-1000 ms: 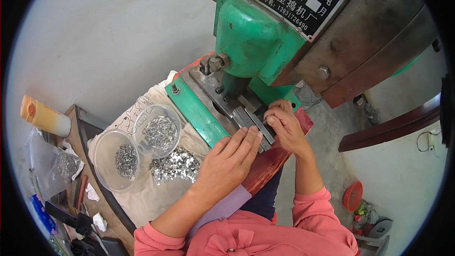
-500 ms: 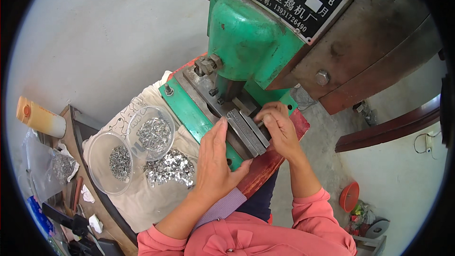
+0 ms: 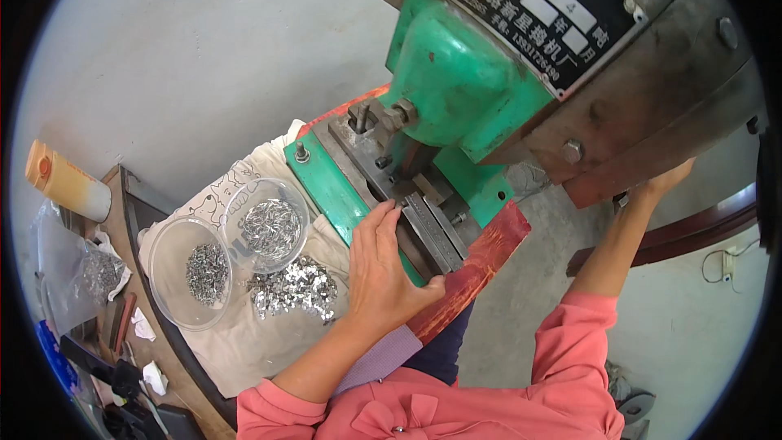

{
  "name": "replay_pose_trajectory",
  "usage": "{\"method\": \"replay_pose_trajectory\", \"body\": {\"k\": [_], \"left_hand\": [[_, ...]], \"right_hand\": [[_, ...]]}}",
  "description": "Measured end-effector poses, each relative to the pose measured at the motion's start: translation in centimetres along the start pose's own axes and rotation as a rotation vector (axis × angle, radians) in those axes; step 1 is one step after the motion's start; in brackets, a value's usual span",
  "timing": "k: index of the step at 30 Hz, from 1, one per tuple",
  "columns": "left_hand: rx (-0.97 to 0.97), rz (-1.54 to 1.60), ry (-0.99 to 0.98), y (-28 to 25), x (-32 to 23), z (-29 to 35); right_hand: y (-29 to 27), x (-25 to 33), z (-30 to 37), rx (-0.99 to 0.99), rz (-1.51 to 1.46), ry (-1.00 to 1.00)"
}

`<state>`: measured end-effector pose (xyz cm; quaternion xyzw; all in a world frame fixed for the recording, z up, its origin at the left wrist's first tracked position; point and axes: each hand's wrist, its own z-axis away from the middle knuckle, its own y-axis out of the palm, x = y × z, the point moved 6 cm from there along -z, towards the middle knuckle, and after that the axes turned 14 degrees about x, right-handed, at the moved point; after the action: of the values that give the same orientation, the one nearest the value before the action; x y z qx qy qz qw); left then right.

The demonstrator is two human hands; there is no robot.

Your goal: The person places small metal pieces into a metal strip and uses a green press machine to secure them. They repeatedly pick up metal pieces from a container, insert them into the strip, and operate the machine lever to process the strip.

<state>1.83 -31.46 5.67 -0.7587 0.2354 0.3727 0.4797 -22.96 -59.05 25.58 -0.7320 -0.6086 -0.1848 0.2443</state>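
My left hand (image 3: 381,265) rests beside the steel die block (image 3: 433,232) on the bed of a green press (image 3: 456,73). Its fingers are stretched out, with the thumb spread apart and the fingertips at the block's left end. Far to the right, my right hand (image 3: 666,182) reaches up to the side of the press's dark housing (image 3: 652,122). That housing hides most of its fingers, so any grip there cannot be made out. A steel ram (image 3: 414,159) stands behind the die block.
Left of the press, two clear plastic tubs (image 3: 155,297) hold small metal parts, beside a loose heap of shiny metal pieces (image 3: 297,289) on a pale cloth (image 3: 261,350). An orange-capped bottle (image 3: 69,183) stands at far left. A red board (image 3: 476,269) lies under the press.
My right hand has left the die block and moved up and right to the press housing. My left hand stays near the block. The view has shifted slightly.
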Motion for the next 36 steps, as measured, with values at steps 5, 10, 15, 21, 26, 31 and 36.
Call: {"method": "replay_pose_trajectory", "body": {"k": [5,10,15,21,26,31,36], "left_hand": [[-0.043,-0.053,-0.025,-0.8,0.1,0.0],[-0.098,-0.076,0.002,-0.7,0.3,-1.4],[-0.165,-0.131,-0.028,-1.3,1.9,-3.2],[-0.201,-0.16,-0.032,-1.5,2.8,-4.6],[-0.208,-0.153,-0.053,-1.8,3.2,-4.9],[-0.226,-0.16,-0.041,-1.7,3.4,-5.1],[-0.151,-0.14,-0.076,-1.5,3.5,-5.2]], "right_hand": [[-0.4,0.7,-2.2,0.06,0.26,-0.097],[-4.9,3.3,-11.9,0.273,0.377,-0.093],[-4.6,4.5,-16.0,0.343,0.45,-0.099],[-4.2,5.3,-17.6,0.361,0.489,-0.105],[-3.8,5.0,-17.2,0.341,0.466,-0.134],[-2.6,4.4,-11.8,0.266,0.368,-0.191],[-2.9,0.7,-3.4,0.024,0.389,-0.245]]}}
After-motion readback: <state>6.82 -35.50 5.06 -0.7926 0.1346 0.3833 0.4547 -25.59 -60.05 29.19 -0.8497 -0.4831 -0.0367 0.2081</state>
